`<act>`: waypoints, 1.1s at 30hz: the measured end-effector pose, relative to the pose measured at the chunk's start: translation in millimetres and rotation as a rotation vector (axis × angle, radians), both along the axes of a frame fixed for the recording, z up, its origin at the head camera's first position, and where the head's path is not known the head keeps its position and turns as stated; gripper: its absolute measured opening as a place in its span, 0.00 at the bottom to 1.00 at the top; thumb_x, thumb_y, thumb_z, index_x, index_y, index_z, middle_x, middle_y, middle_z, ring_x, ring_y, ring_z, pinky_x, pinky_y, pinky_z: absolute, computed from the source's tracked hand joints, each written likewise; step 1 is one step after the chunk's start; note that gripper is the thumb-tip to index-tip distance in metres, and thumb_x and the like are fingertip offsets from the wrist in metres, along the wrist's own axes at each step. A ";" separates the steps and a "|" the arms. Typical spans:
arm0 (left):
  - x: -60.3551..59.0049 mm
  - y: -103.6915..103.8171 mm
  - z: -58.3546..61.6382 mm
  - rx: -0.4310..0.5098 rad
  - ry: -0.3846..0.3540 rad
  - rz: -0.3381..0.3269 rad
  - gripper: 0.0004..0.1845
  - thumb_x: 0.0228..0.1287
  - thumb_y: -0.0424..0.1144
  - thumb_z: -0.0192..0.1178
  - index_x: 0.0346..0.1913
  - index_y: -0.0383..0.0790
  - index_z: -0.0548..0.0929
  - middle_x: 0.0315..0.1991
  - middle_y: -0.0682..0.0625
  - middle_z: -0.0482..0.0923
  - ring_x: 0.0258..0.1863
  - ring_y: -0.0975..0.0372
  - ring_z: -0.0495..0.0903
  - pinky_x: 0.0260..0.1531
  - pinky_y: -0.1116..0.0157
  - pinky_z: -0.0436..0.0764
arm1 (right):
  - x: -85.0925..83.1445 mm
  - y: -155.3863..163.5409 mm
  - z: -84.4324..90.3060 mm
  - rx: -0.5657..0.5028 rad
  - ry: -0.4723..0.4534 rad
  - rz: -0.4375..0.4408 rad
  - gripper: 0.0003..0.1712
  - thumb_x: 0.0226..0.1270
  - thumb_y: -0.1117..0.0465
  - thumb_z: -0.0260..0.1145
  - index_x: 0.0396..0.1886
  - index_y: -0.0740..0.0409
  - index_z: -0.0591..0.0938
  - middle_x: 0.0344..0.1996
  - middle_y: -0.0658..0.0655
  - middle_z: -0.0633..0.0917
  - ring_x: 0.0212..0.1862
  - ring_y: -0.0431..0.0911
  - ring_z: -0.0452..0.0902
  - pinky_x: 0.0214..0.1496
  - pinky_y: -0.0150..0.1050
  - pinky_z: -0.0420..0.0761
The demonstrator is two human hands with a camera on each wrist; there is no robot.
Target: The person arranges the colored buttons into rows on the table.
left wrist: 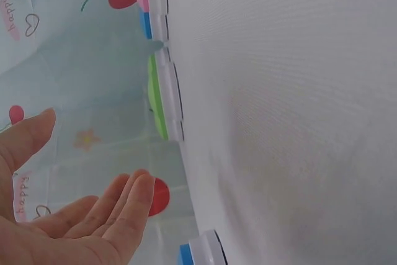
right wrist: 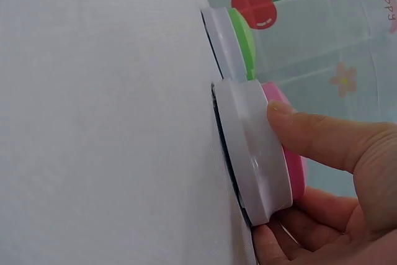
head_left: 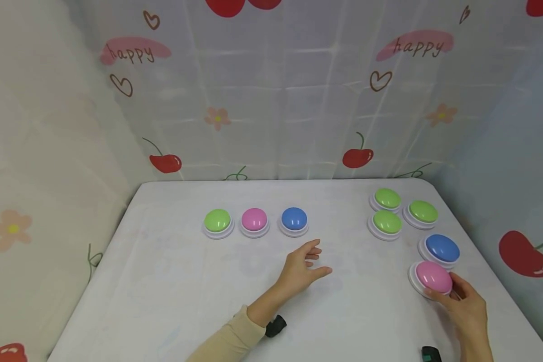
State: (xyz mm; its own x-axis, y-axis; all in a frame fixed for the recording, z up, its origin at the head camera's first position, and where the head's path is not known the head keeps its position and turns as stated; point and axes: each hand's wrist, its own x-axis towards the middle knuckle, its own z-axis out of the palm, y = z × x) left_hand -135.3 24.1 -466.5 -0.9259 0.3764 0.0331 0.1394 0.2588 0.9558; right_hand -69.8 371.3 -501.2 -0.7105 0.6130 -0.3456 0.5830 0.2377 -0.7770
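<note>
At the right of the table my right hand [head_left: 468,306] grips a pink dome push button [head_left: 433,276] with a white base, thumb on its near side and fingers around its right. In the right wrist view the thumb lies against the pink dome [right wrist: 296,172], and the fingers curl by the base's lower edge. My left hand [head_left: 300,266] holds nothing; its thumb and fingers are spread apart over the middle of the table. The nearest thing to it is a blue push button [head_left: 294,219], just beyond its fingertips.
Left of that blue button, a second pink button [head_left: 254,220] and a green button [head_left: 217,221] complete a row. Another blue button [head_left: 441,248] sits right behind the gripped one. Farther back are three green buttons [head_left: 386,222]. Printed curtains [head_left: 271,100] border the white table [head_left: 163,281].
</note>
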 end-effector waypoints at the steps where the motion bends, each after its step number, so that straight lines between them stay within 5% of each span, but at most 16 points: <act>1: 0.0 -0.1 -0.2 -0.002 -0.001 0.001 0.36 0.57 0.38 0.71 0.68 0.36 0.69 0.56 0.38 0.79 0.56 0.50 0.79 0.56 0.63 0.81 | -0.1 -0.3 0.0 0.004 0.001 -0.004 0.52 0.65 0.51 0.68 0.79 0.54 0.48 0.76 0.68 0.54 0.75 0.62 0.51 0.73 0.56 0.58; 16: -4.6 -0.7 -4.7 -0.016 -0.010 0.020 0.36 0.58 0.39 0.71 0.68 0.36 0.69 0.56 0.39 0.79 0.56 0.52 0.79 0.56 0.61 0.81 | -3.7 -5.9 6.1 0.045 -0.021 -0.002 0.52 0.60 0.45 0.71 0.78 0.51 0.55 0.75 0.65 0.59 0.74 0.61 0.55 0.71 0.54 0.63; 24: -17.6 7.6 -8.6 -0.014 0.044 0.041 0.35 0.57 0.38 0.71 0.67 0.36 0.71 0.56 0.38 0.79 0.56 0.50 0.79 0.55 0.64 0.81 | -18.0 -26.7 25.8 0.119 0.027 0.183 0.50 0.61 0.50 0.72 0.77 0.53 0.57 0.73 0.65 0.63 0.72 0.62 0.61 0.63 0.46 0.68; 30: -28.6 21.5 -4.0 -0.024 0.077 0.041 0.33 0.59 0.37 0.69 0.67 0.36 0.71 0.59 0.38 0.78 0.57 0.50 0.78 0.55 0.65 0.81 | -36.2 -53.2 32.4 0.140 0.175 0.354 0.48 0.60 0.57 0.74 0.75 0.61 0.60 0.70 0.68 0.66 0.68 0.65 0.65 0.51 0.23 0.75; 33: -32.6 30.5 -3.6 -0.061 0.088 0.040 0.33 0.59 0.37 0.70 0.67 0.36 0.72 0.60 0.38 0.77 0.57 0.51 0.77 0.55 0.66 0.81 | -45.8 -67.2 35.8 0.126 0.242 0.425 0.47 0.58 0.59 0.74 0.73 0.63 0.62 0.69 0.69 0.67 0.67 0.65 0.66 0.50 0.21 0.75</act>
